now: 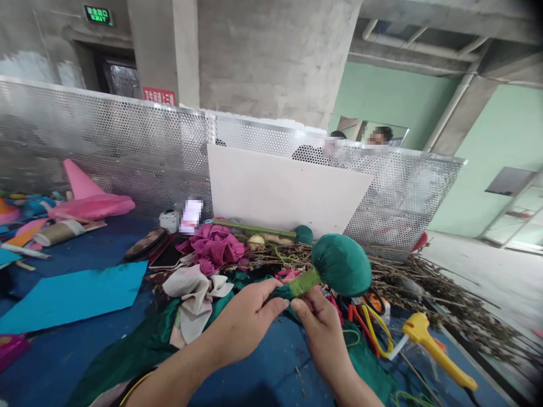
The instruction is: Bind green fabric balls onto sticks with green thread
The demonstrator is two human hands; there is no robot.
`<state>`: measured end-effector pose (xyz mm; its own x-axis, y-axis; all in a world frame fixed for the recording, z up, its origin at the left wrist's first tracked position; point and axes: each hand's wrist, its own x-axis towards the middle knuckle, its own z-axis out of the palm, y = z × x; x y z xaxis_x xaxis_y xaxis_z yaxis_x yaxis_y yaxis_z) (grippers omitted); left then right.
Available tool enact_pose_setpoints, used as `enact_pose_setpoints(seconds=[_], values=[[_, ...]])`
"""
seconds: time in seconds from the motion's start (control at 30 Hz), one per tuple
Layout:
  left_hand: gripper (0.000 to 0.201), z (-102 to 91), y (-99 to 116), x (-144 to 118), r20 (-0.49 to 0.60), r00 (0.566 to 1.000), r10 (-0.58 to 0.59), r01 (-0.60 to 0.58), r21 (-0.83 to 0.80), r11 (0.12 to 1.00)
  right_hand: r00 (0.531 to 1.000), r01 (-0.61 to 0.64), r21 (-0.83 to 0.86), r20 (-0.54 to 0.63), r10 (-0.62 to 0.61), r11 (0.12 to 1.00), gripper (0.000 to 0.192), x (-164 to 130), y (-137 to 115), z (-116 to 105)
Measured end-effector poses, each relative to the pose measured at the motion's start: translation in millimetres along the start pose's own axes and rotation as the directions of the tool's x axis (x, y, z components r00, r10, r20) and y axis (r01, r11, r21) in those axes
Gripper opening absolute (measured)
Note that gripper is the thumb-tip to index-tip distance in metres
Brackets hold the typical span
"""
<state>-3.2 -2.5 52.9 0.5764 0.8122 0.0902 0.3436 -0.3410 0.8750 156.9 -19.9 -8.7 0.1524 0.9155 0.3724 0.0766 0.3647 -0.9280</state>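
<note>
Blue bench (263,367) cluttered, no containers; I'm seeing both hands' fingers (278,307) pinching green ball's (341,264) wrapped stem (304,282), glue gun (432,345) lying right.

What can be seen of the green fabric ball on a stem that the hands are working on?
The green fabric ball is a rounded, stuffed-looking head of dark green velvety cloth, gathered at its neck. Lighter green tape or ribbon wraps the stem just below it. It is tilted, head up and to the right, above the cluttered blue table. The left hand and the right hand pinch the lower stem from either side, where loose dark green cloth trails down.
</note>
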Motion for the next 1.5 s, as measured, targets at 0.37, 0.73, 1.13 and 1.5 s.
enact_pose_setpoints(seconds=[0.37, 0.73, 1.13, 1.5], values=[[0.038, -2.2, -2, 1, 0.093, 0.988, -0.125, 0.150, -0.345, 0.927, 0.911, 0.407, -0.441, 0.140, -0.387, 0.800, 0.021, 4, 3, -14], [0.041, 20.8, -12, 7, -0.137, 0.990, -0.040, 0.034, -0.046, 0.998, 0.893, 0.367, -0.592, 0.006, -0.451, 0.718, 0.034, -3, 9, -4], [0.036, 4.9, -7, 6, -0.160, 0.985, -0.058, 0.076, 0.110, 0.991, 0.987, 0.089, -0.203, -0.110, -0.113, 0.975, 0.022, -6, 1, 2], [0.043, -6.9, -2, 2, -0.192, 0.975, -0.114, 0.119, 0.010, 0.993, 0.971, -0.234, -0.065, 0.024, 0.236, 0.970, 0.034, 27, 21, -39]])
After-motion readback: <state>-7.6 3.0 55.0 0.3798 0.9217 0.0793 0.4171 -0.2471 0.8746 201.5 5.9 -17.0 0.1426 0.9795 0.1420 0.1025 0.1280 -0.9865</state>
